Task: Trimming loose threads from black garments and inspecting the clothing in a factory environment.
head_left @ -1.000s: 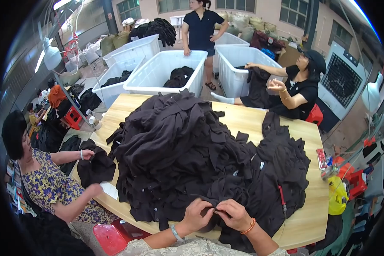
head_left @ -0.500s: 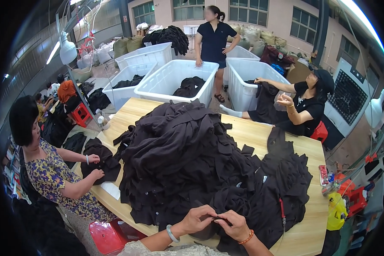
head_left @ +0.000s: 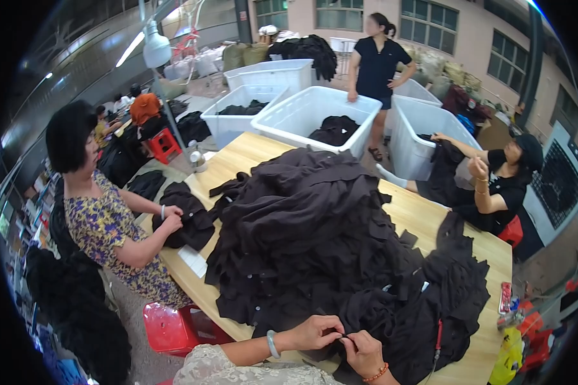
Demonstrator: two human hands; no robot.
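Near the table's front edge, my left hand (head_left: 319, 332) and my right hand (head_left: 364, 353) meet with thumbs and fingers pinched together. Between their fingertips is a small edge of a dark garment (head_left: 342, 335); most of that piece is hidden beneath my hands. Just beyond lies a large heap of dark buttoned garments (head_left: 295, 218), which spreads off to the right. A slim red-handled tool (head_left: 438, 333), with what looks like a thin cord, rests on the cloth right of my right hand.
At the left of the wooden table (head_left: 404, 205) a person (head_left: 109, 212) handles a dark garment (head_left: 187, 221). Another person (head_left: 494, 186) sits at the far right; a third (head_left: 376, 67) stands behind white bins (head_left: 321, 119). A red stool (head_left: 173, 327) is at my left.
The whole view has swung left, so the table and people sit farther right in the picture. My hands stay pinched together on the cloth, with the fingertips slightly shifted.
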